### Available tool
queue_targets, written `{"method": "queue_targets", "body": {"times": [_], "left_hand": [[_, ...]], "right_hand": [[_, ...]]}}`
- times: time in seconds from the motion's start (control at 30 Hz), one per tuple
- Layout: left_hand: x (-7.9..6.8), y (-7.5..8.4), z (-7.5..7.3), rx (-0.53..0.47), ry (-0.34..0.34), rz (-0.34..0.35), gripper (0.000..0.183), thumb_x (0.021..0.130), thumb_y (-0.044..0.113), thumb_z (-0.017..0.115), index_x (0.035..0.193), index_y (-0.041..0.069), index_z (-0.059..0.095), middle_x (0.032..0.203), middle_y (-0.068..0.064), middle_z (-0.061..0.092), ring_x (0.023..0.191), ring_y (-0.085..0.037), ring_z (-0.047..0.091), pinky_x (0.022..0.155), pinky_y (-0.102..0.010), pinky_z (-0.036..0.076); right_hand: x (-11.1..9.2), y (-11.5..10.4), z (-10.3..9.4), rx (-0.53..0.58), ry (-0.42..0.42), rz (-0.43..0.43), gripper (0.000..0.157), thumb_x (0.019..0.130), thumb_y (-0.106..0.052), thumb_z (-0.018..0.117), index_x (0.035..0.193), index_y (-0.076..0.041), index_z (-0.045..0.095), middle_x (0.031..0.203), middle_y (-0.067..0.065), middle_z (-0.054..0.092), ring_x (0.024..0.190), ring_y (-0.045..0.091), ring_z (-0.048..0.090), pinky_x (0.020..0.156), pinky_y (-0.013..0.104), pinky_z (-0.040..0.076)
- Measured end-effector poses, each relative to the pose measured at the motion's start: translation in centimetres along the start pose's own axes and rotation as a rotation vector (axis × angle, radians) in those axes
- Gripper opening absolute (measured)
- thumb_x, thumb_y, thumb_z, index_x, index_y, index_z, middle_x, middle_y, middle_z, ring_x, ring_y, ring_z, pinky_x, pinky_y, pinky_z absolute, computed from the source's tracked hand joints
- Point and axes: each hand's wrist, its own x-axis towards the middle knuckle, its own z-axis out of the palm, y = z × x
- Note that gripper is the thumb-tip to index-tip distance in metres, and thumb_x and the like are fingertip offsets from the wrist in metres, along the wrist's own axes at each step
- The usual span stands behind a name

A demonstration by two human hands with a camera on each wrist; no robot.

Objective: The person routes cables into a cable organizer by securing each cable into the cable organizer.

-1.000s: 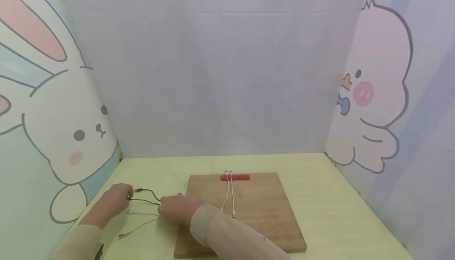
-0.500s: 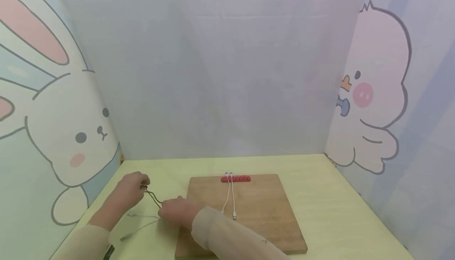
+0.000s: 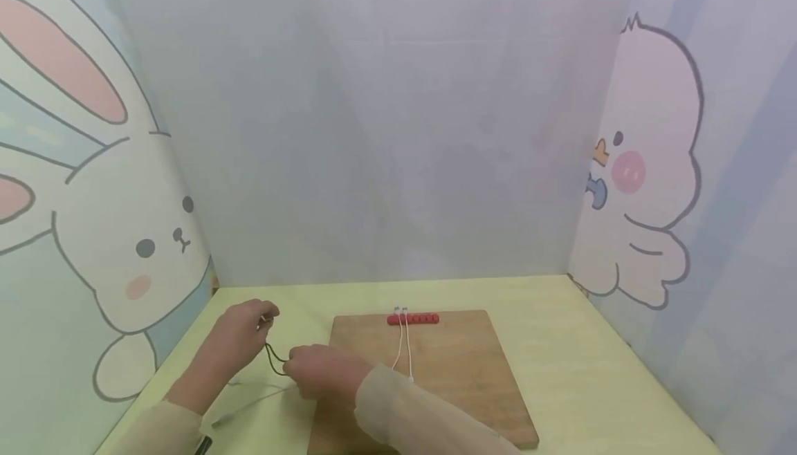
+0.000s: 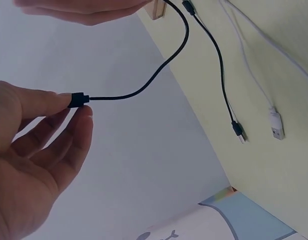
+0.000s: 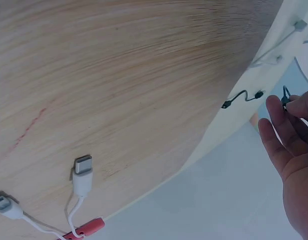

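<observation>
My left hand is raised over the left of the table. In the left wrist view its thumb and fingers pinch the dark plug of a black cable, which curves up toward my other hand. My right hand, by the board's left edge, pinches a dark cable end between thumb and finger. A second black cable lies on the table below, its USB plug bare. Beside it lies a white cable with a USB plug.
A wooden board lies mid-table. At its far edge sits a red cable holder with two white cables in its left slots. Their plugs point beyond the edge. Printed curtains stand around the yellow table.
My left hand has risen and moved right, toward my right hand, carrying the black cable end. My right hand has shifted slightly right. The view tilts a little upward.
</observation>
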Motion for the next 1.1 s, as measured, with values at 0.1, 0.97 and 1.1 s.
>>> {"method": "queue_targets", "body": {"times": [0.1,0.97,1.1], "left_hand": [[0.3,0.8,-0.1,-0.011,0.009,-0.006,0.017,0.083,-0.004,0.063,0.092,0.008,0.071,0.089,-0.005,0.071,0.081,-0.02,0.067,0.069,-0.038,0.054],[5.4,9.2,3.2,-0.17,-0.048,0.039,0.014,0.087,0.0,0.066,0.092,0.012,0.072,0.091,-0.003,0.071,0.083,-0.015,0.066,0.071,-0.031,0.055],[6.0,10.1,4.0,-0.203,-0.071,0.047,0.014,0.086,-0.001,0.066,0.09,0.012,0.071,0.09,-0.002,0.071,0.082,-0.014,0.065,0.072,-0.033,0.055]], "right_hand": [[-1.2,0.0,-0.8,-0.001,0.058,0.002,0.019,0.084,-0.01,0.065,0.077,-0.025,0.057,0.077,-0.012,0.051,0.059,0.005,0.044,0.053,0.015,0.035],[-10.2,2.1,-3.6,-0.023,0.299,0.016,0.033,0.075,0.004,0.063,0.093,-0.022,0.072,0.085,-0.008,0.057,0.075,0.004,0.051,0.067,0.014,0.04],[-11.4,2.7,-3.5,0.038,0.24,0.089,0.025,0.08,0.001,0.066,0.095,-0.019,0.069,0.084,-0.008,0.058,0.071,0.003,0.051,0.065,0.013,0.043]]}}
